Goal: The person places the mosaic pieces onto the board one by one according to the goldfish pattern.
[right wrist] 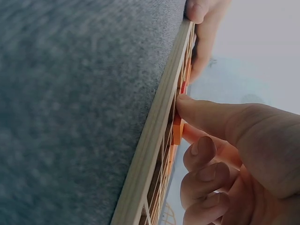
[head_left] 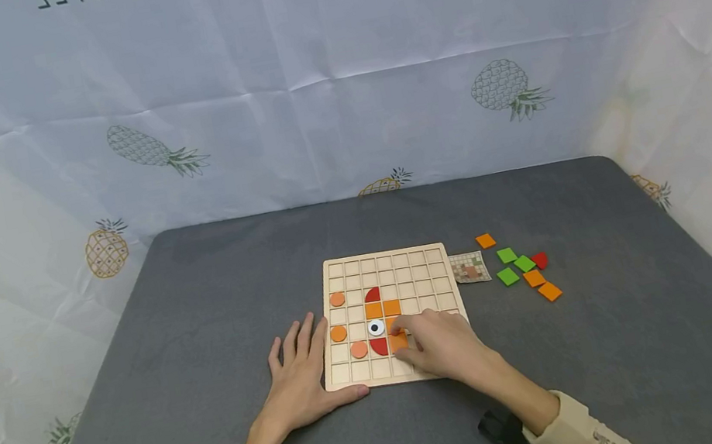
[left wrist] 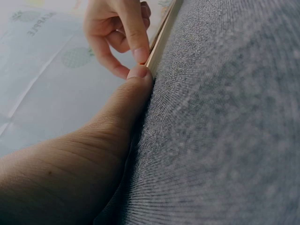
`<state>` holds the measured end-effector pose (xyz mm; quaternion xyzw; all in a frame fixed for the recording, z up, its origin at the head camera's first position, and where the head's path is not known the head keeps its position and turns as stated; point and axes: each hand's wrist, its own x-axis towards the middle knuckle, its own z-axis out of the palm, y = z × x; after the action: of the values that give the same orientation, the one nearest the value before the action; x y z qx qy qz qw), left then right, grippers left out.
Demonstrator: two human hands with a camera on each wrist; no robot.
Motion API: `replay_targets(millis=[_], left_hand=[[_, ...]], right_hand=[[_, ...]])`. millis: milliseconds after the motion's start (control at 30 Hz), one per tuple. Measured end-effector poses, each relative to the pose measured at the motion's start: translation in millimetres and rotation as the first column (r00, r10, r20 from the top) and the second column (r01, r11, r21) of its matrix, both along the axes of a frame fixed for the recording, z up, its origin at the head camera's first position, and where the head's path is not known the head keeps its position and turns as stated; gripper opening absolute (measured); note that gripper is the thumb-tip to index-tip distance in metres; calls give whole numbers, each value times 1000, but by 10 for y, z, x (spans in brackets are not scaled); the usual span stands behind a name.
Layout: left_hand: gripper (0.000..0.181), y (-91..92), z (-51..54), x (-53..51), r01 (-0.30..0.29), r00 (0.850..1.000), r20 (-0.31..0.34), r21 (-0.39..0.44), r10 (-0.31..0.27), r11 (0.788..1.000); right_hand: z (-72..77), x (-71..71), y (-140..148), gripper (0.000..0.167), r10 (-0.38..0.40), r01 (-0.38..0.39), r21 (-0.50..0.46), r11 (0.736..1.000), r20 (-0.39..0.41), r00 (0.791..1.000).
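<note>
The left hand [head_left: 304, 388] is lying along the left side of the wooden grid board [head_left: 421, 274], its fingers straight and spread and its thumb resting at the near edge, so it is probably bracing the frame against sliding. The right hand [head_left: 443, 345] is pinching an orange tile [head_left: 398, 342] between thumb and index finger, a hold that is likely suiting so small and thin a piece; the other fingers are curling clear of the grid. That tile is sitting on the board just right of the lower red piece [head_left: 379, 347], and the white disc [head_left: 376, 328] is lying directly beyond that red piece. A printed card [head_left: 469, 267] is lying at the board's right edge, perhaps serving as a reference, while loose green tiles [head_left: 508, 276] are waiting farther right, seemingly within the right hand's reach
</note>
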<state>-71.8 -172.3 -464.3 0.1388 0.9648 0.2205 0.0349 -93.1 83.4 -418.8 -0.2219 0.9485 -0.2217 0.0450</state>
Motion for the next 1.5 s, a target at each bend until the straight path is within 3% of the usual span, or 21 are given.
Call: replay_targets(millis=[600, 933, 1200, 1500], left_hand=[[122, 3, -9, -8, -4, 1000, 3, -6, 4, 1000], [123, 8, 2, -1, -5, 1000, 0, -11, 5, 1000], [122, 12, 0, -3, -6, 1000, 5, -13, 6, 1000], [122, 10, -11, -2, -6, 1000, -1, -2, 6, 1000]], right_hand=[[-30, 7, -9, 20, -25, 25, -28, 999, -23, 999], [12, 13, 18, 18, -53, 53, -1, 999, 37, 998], [12, 16, 64, 18, -58, 58, 2, 998, 21, 998], [53, 3, 304, 29, -143, 144, -17, 989, 36, 989]])
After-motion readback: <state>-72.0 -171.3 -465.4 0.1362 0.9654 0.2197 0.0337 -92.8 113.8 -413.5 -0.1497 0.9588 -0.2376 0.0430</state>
